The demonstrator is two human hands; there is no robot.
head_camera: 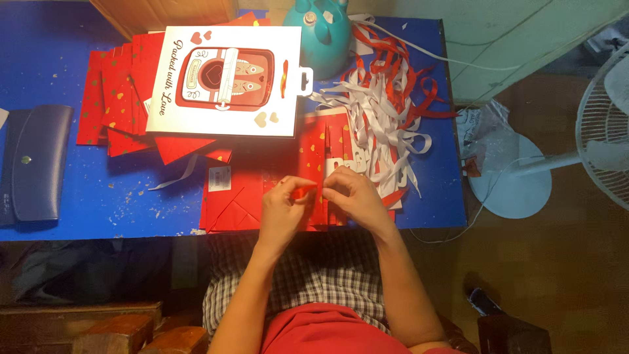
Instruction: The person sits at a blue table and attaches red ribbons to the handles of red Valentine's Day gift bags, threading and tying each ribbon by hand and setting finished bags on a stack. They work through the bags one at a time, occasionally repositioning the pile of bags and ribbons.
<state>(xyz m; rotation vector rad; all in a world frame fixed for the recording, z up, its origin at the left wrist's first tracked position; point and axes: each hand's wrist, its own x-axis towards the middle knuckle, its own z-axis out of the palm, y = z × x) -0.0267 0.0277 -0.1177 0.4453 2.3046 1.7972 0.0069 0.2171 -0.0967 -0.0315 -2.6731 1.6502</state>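
My left hand (283, 208) and my right hand (352, 195) meet over the near edge of the blue table (85, 196). Both pinch a small red piece (305, 193) between fingertips; whether it is ribbon or paper I cannot tell. Under the hands lies a stack of flat red paper bags (234, 202) with small heart marks. A tangle of red and white ribbons (386, 115) lies just beyond the right hand.
A white card box with a red picture (226, 82) rests on more red bags (114, 98) at the back left. A teal jug (321, 33) stands behind it. A dark blue wallet (36, 160) lies far left. A white floor fan (590, 147) stands right of the table.
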